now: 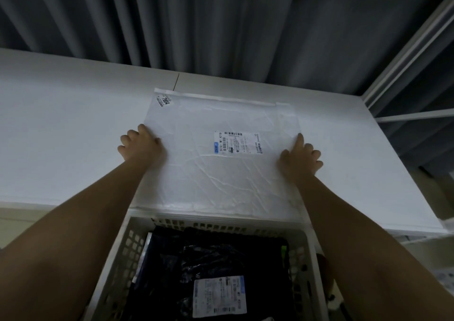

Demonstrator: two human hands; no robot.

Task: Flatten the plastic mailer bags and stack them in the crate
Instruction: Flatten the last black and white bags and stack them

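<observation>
Your left grip [140, 144] and right grip [301, 157] press flat-fingered on the white mailer bag's [221, 171] side edges, spread on the surface [61, 124]. The crate [127, 252] below holds a black mailer bag [221, 257] with a label; the white one's label reads "501E-M1 A218", its corner "7004".

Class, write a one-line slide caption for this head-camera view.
Both hands, left hand and right hand, press a white mailer bag flat on the table behind the crate.
</observation>
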